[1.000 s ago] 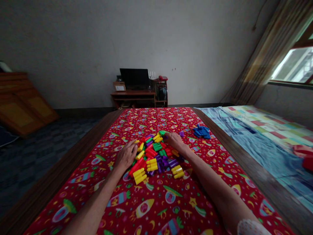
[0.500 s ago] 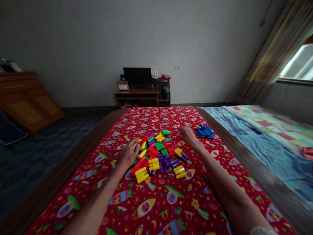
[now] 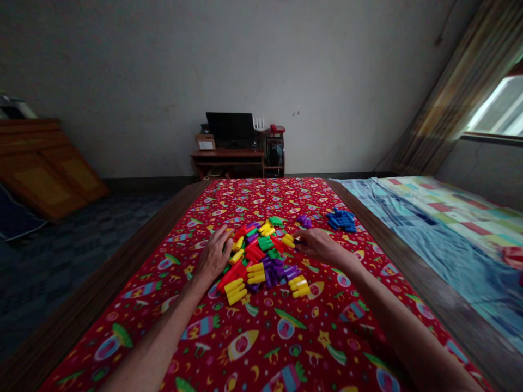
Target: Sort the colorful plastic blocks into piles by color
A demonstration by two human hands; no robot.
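A mixed pile of plastic toy blocks (image 3: 255,255) in red, yellow, green and purple lies on the tablecloth, each block shaped like a row of joined tubes. At the pile's left edge rests my left hand (image 3: 214,253), fingers apart and lightly curved beside the yellow blocks (image 3: 237,244). My right hand (image 3: 321,245) is at the right side, its fingertips closed on a dark purple block (image 3: 300,242). A yellow block (image 3: 288,240) sits right against that one; whether they are joined I cannot tell. Beyond the right hand lies a separate purple block (image 3: 304,220).
Blue blocks (image 3: 342,219) form their own heap at the right. A red patterned cloth (image 3: 261,198) covers the long table. A bed (image 3: 408,228) adjoins on the right. Past the far end stand a desk (image 3: 229,155) and a monitor (image 3: 230,128); a wooden cabinet (image 3: 44,169) is at left.
My right hand has let go of a purple block, left apart from the pile, and come back nearer to grasp another purple one. The yellow block beside it has shifted. My left hand barely moved.
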